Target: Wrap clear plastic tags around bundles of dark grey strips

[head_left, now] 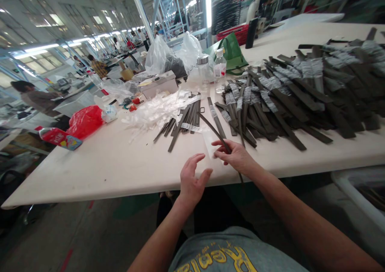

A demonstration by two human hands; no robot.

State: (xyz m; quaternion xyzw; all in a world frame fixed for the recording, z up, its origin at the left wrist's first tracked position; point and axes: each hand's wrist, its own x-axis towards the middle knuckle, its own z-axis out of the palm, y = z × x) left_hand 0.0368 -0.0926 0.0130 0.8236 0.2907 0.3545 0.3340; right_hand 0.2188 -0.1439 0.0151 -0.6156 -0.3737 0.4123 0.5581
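Observation:
A long, thin dark strip (209, 124) is gripped in my right hand (239, 158), slanting from the upper left down past the table's front edge. Close by my right fingertips, a whitish translucent plastic strip (208, 138) lies on the table; whether the fingers touch it I cannot tell. My left hand (192, 184) hovers just left of it at the edge, fingers apart and curved, with nothing in them. Ahead lies a small group of loose dark strips (183, 123). One dark strip with a grey wrapped band (217, 117) lies right of these.
Bundled dark strips (288, 91) are heaped across the right side of the pale table (120, 172). White plastic pieces (162, 109) spread behind the loose strips. Farther back stand a glass jar (203, 69), a clear bottle (220, 67) and a green bag (233, 55). A red drink bottle (60, 138) lies at left.

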